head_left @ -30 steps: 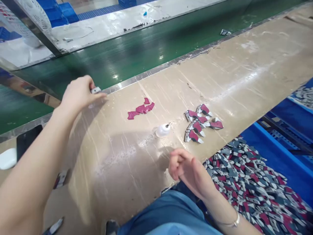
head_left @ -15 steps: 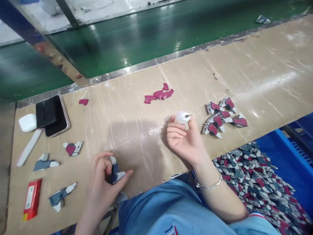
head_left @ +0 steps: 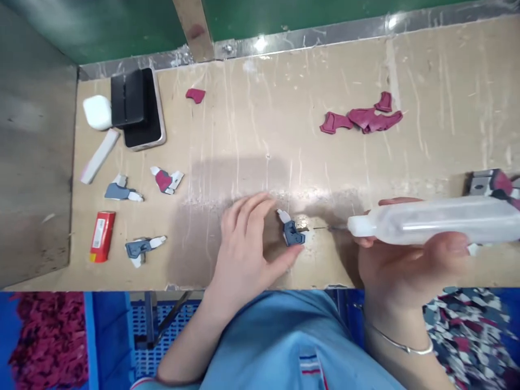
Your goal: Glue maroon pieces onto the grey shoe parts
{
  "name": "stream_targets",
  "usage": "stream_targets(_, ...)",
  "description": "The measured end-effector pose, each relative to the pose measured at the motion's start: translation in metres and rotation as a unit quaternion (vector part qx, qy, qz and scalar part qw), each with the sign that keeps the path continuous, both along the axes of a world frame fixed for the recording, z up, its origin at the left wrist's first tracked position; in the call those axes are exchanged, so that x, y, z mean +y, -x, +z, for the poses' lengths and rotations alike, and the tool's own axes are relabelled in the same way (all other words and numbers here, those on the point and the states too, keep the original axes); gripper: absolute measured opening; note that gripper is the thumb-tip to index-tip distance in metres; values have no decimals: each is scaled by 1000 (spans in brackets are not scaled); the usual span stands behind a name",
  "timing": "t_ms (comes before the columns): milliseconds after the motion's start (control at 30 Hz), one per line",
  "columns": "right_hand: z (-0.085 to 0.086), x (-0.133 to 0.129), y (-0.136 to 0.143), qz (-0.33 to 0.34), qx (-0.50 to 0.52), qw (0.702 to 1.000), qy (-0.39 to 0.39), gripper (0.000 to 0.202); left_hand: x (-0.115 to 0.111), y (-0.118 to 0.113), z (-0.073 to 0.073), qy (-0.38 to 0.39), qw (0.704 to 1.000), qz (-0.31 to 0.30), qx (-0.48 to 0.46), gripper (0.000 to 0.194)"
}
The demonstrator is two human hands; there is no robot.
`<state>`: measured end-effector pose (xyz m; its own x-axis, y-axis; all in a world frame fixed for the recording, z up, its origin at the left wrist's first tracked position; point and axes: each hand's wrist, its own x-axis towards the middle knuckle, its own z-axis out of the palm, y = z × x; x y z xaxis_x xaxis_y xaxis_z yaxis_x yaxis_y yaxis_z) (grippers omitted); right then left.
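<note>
My left hand (head_left: 249,244) rests on the table with its thumb and index finger curved around a small dark blue-grey piece (head_left: 293,233) with a white tip. The thumb touches the lower end, and the index fingertip is at the white tip. In my right hand (head_left: 400,265) is a translucent squeeze bottle (head_left: 426,221), lying nearly level. Its thin needle points left, a short gap from the piece. Three assembled pieces lie left of my left hand: one with a maroon inlay (head_left: 164,180) and two blue-grey ones (head_left: 117,189), (head_left: 140,248).
Maroon parts (head_left: 368,119) lie at the back right, one more (head_left: 195,95) at the back left. A phone (head_left: 156,127), white case (head_left: 97,112), white strip (head_left: 100,156) and red box (head_left: 102,236) sit left. Bins of maroon parts (head_left: 51,341) and mixed pieces (head_left: 467,330) stand below.
The view has swung left and down. The piece has gone from raised in my left hand to the table between its fingers. The bottle has turned, its needle now pointing left towards the piece.
</note>
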<state>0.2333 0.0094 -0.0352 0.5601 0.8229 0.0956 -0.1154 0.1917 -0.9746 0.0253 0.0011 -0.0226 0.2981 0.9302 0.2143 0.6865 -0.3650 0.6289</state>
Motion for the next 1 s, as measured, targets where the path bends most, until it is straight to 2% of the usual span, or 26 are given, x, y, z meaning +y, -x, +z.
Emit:
stream_targets(67,-7,-7,-7,-18,-76,997,-22,51,-2,-4,-4,-24,998,14,59,73)
stream_targets(100,-10,-11,-10,-20,-115,993,-33,48,-3,-6,-6,-34,996,17,80,76)
stream_targets(267,-23,-20,-19,25,-303,948,-95,31,-1,-8,-11,-51,994,11,97,60)
stream_targets(367,-26,-17,-20,27,-380,912,-155,30,0,-5,-9,-39,996,-3,83,59)
stream_targets(567,-23,-16,-18,78,-459,875,-135,28,0,-2,-8,-33,997,-9,70,58)
stream_targets(800,-22,-19,-20,77,-498,851,-146,45,-1,-2,-10,-35,997,-8,71,57)
stream_targets(1000,-22,-15,-23,73,-512,839,-172,51,0,-3,-10,-34,997,-5,62,55)
